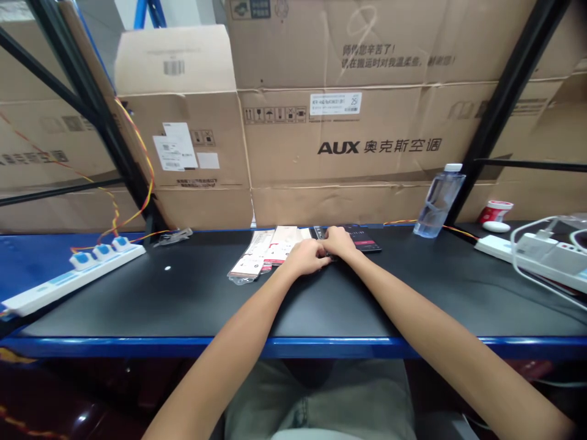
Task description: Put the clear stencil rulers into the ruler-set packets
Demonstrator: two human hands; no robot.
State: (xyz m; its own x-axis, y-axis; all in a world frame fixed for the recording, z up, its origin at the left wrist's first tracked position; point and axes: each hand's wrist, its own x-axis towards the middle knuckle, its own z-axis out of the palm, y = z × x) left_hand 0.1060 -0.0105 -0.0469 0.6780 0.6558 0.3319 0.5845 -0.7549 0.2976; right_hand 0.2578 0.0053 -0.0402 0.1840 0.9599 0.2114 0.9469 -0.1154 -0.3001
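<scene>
My left hand (306,258) and my right hand (340,242) are close together at the back of the black table, fingers curled and almost touching. What lies under their fingers is mostly hidden; a dark edge shows between them. Beside my left hand lie flat white and red printed packets (280,243), one in a clear plastic sleeve (247,266). Just right of my right hand is a dark flat thing with a lit screen (365,239), which looks like a phone.
Power strips stand at the left (76,276) and right (498,245); white cables cross the right one. A clear water bottle (438,201) is upright at the back right, near a red and white container (496,211). Large cardboard boxes (376,171) wall off the back, with black posts at both sides.
</scene>
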